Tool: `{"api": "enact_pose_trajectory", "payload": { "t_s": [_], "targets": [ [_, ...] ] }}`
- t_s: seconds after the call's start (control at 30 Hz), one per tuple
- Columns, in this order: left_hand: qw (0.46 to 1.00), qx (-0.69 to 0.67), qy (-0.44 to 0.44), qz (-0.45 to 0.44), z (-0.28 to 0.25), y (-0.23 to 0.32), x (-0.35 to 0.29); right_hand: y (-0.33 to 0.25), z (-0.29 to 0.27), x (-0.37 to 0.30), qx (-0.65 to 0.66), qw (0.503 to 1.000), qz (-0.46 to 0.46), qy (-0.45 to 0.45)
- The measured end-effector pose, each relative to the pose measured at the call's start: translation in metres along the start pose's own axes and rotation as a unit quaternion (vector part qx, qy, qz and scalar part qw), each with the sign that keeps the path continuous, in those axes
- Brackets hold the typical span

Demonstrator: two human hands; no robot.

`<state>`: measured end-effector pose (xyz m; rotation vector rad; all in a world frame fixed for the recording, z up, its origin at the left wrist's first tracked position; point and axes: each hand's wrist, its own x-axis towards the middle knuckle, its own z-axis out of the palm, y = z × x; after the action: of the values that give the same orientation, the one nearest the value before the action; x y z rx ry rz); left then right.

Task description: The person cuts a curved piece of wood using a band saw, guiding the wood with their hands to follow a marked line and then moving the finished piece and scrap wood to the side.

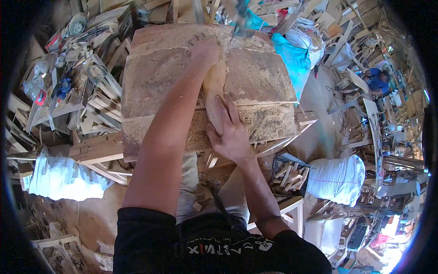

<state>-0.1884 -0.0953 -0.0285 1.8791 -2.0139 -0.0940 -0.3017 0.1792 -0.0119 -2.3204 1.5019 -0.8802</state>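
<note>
A long, curved piece of pale wood (214, 89) lies on the dusty brown worktable (155, 68), pointing away from me. My right hand (231, 134) is wrapped round its near end, thumb on the left and fingers along the right. Further off, my left hand (204, 49) presses against the wood's far part with bent fingers; its fingertips are partly hidden. A thin upright saw blade (228, 45) stands close to the right of my left hand, at the wood's far end. The blade's upper part blurs into a bluish machine part (242, 27).
Sawdust covers the tabletop. Wood offcuts (102, 102) pile up on the left beside a plastic bottle (35, 89). A turquoise bag (292, 59) touches the far right edge. On the right are a white sack (336, 179), a box of wood scraps (292, 176) and another person (378, 81) further away.
</note>
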Motion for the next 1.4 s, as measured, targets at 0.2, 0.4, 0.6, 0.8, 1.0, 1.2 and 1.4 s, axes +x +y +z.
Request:
{"api": "enact_pose_trajectory", "payload": {
  "t_s": [0.2,0.4,0.6,0.8,1.0,1.2,1.4],
  "targets": [
    [0.997,0.043,-0.058,0.005,0.004,-0.003,0.014,0.006,0.001,0.001,-0.034,0.999,-0.032,-0.002],
    [0.998,0.026,-0.057,0.011,0.02,0.007,0.015,0.024,-0.013,-0.003,-0.025,0.999,-0.043,-0.009],
    [0.998,-0.015,-0.064,-0.001,0.006,0.016,0.004,0.041,-0.028,-0.005,-0.029,0.997,-0.063,-0.019],
    [0.999,-0.036,-0.022,-0.009,-0.001,-0.004,-0.006,0.045,-0.033,-0.002,0.032,0.997,-0.043,-0.049],
    [1.0,-0.004,-0.016,0.001,0.004,-0.005,-0.003,0.051,-0.031,-0.001,0.026,0.998,-0.053,-0.026],
    [0.999,-0.026,-0.023,-0.005,0.001,0.0,-0.004,0.06,-0.037,0.001,0.004,0.998,-0.06,-0.034],
    [1.0,0.0,-0.012,0.007,0.005,-0.003,-0.002,0.063,-0.037,0.002,0.004,0.997,-0.067,-0.037]
  ]
}}
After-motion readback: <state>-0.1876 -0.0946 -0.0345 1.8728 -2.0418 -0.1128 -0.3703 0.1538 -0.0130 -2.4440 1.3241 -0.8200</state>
